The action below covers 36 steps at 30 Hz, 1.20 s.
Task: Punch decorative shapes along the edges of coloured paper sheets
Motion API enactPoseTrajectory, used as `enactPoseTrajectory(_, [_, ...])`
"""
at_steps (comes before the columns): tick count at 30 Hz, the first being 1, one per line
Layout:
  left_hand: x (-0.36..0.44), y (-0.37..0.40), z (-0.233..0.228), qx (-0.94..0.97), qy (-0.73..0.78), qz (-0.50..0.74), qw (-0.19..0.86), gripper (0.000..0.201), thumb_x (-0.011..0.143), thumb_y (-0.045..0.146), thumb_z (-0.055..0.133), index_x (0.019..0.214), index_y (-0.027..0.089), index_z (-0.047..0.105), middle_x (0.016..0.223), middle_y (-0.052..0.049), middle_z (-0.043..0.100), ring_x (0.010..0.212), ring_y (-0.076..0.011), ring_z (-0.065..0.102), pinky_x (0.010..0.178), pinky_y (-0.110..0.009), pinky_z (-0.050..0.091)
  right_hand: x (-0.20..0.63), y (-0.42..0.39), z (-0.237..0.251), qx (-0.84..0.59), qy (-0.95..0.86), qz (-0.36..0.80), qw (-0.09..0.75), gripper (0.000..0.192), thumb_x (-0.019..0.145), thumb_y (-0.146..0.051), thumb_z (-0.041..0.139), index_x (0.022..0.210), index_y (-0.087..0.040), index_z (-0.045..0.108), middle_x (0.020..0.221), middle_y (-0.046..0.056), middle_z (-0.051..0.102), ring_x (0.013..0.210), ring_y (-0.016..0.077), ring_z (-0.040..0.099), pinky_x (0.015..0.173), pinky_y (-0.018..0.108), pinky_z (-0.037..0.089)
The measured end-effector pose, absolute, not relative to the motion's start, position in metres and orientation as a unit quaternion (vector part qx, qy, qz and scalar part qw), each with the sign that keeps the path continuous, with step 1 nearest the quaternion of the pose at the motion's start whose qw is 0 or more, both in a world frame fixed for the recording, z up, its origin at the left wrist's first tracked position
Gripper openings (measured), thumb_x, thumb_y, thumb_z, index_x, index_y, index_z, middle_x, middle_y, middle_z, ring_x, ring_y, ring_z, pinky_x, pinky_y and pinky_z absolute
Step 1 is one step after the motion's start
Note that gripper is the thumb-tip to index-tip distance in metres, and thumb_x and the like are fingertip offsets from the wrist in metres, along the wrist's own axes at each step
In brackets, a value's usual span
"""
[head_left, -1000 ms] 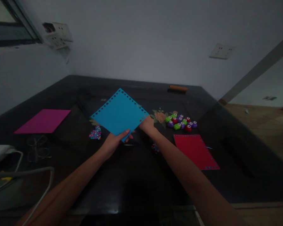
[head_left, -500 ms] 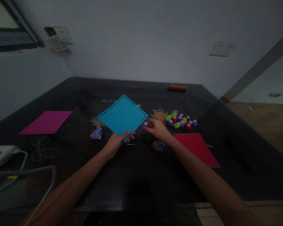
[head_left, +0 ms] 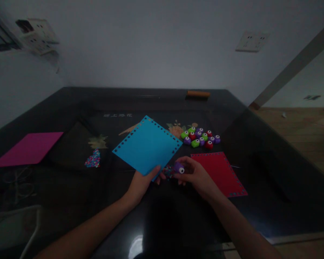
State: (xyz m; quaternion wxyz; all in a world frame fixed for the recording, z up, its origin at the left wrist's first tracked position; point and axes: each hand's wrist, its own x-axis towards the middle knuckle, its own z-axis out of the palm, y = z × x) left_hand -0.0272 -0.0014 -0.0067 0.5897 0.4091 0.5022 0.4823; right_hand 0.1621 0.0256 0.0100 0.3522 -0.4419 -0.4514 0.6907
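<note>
My left hand (head_left: 142,183) pinches the near corner of a blue paper sheet (head_left: 148,146) whose edges carry rows of punched holes; the sheet hangs tilted just above the dark table (head_left: 156,223). My right hand (head_left: 197,176) holds a small purple paper punch (head_left: 179,168) close to that same corner. A little heap of coloured paper bits (head_left: 167,172) lies between the two hands.
A cluster of green, purple and red punches (head_left: 201,136) sits beyond a red sheet (head_left: 218,172) with punched edges at the right. A pink sheet (head_left: 25,148) lies at the far left, another confetti pile (head_left: 93,159) left of centre. An orange bar (head_left: 198,94) rests by the wall.
My right hand came off the blue sheet's right corner and now holds a purple punch, drawn back toward me. The sheet has dropped lower and nearer.
</note>
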Motion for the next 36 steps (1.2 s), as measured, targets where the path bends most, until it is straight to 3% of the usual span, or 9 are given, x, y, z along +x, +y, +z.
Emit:
enactPoseTrajectory(9, [-0.038,-0.004,-0.006,0.504,0.587,0.365,0.518,0.033,0.080,0.042,0.057,0.058,0.018,0.063,0.055,-0.001,0.066,0.051,-0.0141,0.058,0.063,-0.028,0.046,0.159,0.020,0.010,-0.395,-0.312,0.787,0.356,0.045,0.058,-0.023,0.083,0.098,-0.018,0.064,0.092,0.004,0.070,0.068,0.0142,0.067,0.068,0.030,0.054])
enactPoseTrajectory(23, [-0.036,-0.006,-0.002,0.515,0.596,0.337,0.515,0.033,0.081,0.042,0.054,0.063,0.018,0.067,0.057,-0.002,0.067,0.054,-0.0155,0.059,0.066,-0.029,0.047,0.153,0.018,0.001,-0.414,-0.332,0.749,0.396,0.036,0.062,-0.025,0.081,0.094,-0.017,0.067,0.081,0.003,0.070,0.067,0.0140,0.066,0.056,0.024,0.052])
enactPoseTrajectory(36, [-0.035,-0.008,-0.002,0.536,0.595,0.336,0.496,0.028,0.080,0.039,0.055,0.064,0.020,0.067,0.058,-0.002,0.066,0.056,-0.0164,0.060,0.068,-0.031,0.049,0.150,0.015,0.008,-0.439,-0.362,0.731,0.377,0.033,0.060,-0.027,0.081,0.089,-0.020,0.066,0.082,0.002,0.068,0.072,0.0158,0.062,0.057,0.025,0.049])
